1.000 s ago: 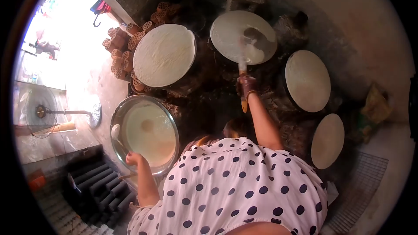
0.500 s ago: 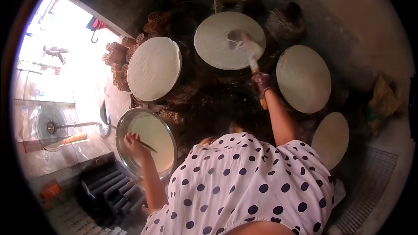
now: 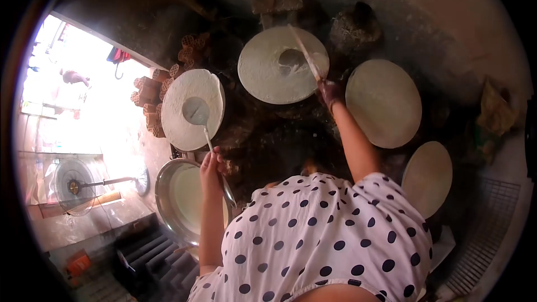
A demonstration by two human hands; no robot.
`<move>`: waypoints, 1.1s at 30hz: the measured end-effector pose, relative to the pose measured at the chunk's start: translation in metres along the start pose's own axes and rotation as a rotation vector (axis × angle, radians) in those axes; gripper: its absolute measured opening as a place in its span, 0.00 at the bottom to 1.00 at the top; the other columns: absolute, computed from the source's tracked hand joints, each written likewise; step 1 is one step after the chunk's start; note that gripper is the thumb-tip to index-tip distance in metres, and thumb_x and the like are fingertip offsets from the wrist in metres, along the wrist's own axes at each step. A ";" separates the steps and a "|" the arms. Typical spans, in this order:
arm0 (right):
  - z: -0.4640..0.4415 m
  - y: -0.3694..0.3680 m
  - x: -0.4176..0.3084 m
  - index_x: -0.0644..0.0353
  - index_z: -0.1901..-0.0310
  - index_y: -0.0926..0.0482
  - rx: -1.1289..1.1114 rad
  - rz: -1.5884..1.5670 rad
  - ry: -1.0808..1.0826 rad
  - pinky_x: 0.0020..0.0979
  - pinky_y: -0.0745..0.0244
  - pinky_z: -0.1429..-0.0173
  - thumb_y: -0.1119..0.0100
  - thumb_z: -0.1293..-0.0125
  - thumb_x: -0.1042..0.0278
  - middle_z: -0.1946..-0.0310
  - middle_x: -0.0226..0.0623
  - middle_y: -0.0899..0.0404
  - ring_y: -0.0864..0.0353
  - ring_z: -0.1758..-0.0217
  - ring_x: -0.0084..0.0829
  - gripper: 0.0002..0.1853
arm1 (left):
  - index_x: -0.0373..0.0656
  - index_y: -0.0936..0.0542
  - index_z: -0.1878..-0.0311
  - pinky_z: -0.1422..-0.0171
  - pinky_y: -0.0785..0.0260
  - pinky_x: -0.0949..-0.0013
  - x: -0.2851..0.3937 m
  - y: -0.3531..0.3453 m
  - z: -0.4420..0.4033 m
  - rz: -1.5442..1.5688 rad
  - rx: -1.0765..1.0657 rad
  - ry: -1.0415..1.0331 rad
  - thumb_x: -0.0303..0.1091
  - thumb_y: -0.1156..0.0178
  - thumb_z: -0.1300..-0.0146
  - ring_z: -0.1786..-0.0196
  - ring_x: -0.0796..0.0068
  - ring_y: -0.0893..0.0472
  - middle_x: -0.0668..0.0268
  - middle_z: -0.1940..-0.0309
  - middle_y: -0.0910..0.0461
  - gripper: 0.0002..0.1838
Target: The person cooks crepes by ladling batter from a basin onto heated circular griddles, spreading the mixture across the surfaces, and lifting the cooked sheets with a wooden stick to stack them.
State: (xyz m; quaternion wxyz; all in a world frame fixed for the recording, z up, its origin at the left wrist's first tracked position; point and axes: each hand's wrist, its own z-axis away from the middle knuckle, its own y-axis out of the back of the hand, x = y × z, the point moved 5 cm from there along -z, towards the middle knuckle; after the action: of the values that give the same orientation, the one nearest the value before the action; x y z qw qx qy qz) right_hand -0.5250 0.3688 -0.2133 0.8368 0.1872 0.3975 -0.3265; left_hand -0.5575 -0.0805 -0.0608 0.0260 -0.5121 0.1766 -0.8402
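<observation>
My left hand (image 3: 211,169) is closed around the handle of a ladle (image 3: 207,137). The ladle's round bowl rests on or just above the white surface of the left round steamer (image 3: 204,85). My right hand (image 3: 331,93), in a dark purple glove, grips a long flat wooden stick (image 3: 305,51). That stick reaches across the middle round steamer (image 3: 258,70). Beside it a darker round patch shows in the white surface; I cannot tell what it is. Below my left hand stands a metal basin (image 3: 162,193) of pale batter, partly hidden by my forearm.
Two more pale round tops, a right one (image 3: 385,103) and a lower right one (image 3: 429,176), flank my right arm. Perforated bricks (image 3: 148,90) are stacked behind the left steamer. A fan (image 3: 74,186) stands at left, near dark cylinders (image 3: 151,246). A wire rack (image 3: 484,229) lies at right.
My left hand has moved from over the basin up and right, bringing the ladle onto the left steamer. The stick in my right hand has swung to point away across the middle steamer.
</observation>
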 end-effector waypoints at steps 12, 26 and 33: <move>0.018 -0.037 0.008 0.51 0.43 0.24 0.146 0.400 0.418 0.40 0.28 0.46 0.49 0.36 0.51 0.50 0.47 0.22 0.23 0.47 0.50 0.22 | 0.37 0.31 0.40 0.82 0.37 0.78 -0.043 -0.006 0.009 -0.082 -0.242 0.208 0.35 0.54 0.28 0.83 0.84 0.34 0.70 0.71 0.28 0.18; -0.038 0.016 0.025 0.60 0.45 0.22 0.019 0.218 0.553 0.29 0.29 0.44 0.43 0.36 0.61 0.50 0.41 0.19 0.21 0.47 0.32 0.20 | 0.37 0.31 0.40 0.82 0.37 0.79 -0.047 0.002 0.032 -0.076 -0.132 0.182 0.34 0.54 0.28 0.82 0.84 0.34 0.71 0.71 0.28 0.18; -0.041 0.021 -0.005 0.62 0.45 0.23 -0.090 0.340 0.619 0.24 0.29 0.46 0.41 0.38 0.69 0.49 0.35 0.19 0.22 0.50 0.23 0.19 | 0.37 0.31 0.39 0.81 0.36 0.79 -0.054 -0.004 0.038 -0.073 -0.097 0.200 0.33 0.54 0.28 0.82 0.84 0.33 0.71 0.72 0.28 0.18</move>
State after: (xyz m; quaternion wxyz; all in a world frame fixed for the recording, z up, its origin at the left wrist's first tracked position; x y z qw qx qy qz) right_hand -0.5352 0.4091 -0.2340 0.7266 0.3035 0.6093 -0.0928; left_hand -0.4983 -0.0753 -0.0894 -0.0471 -0.4325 0.1998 -0.8780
